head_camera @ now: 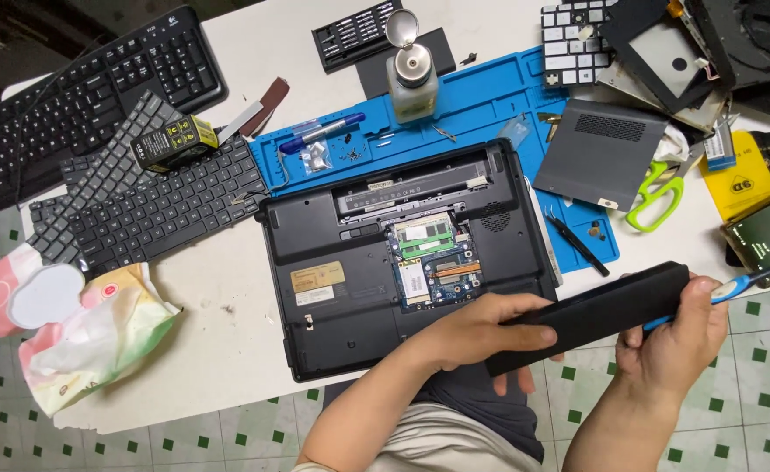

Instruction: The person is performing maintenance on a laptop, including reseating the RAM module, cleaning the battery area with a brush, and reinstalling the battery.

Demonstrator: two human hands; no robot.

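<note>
A black laptop (402, 262) lies upside down just above the left hand (472, 332), its bottom cover partly off so that a green memory board and a small circuit card show in an open bay, with a long empty battery slot along its far edge and a pale label near its left side. It rests partly on a blue work mat (481, 105) that reaches up and away from both hands. Between the hands, held clear of the table, is a long black battery pack (595, 315), a plain matte bar with squared edges, tilted so that its right end sits higher. The left hand clasps its lower left end, thumb on top and fingers curled beneath. The right hand (678, 345) grips the upper right end and also pinches a blue-handled tool (752, 281) that juts out to the right.
</note>
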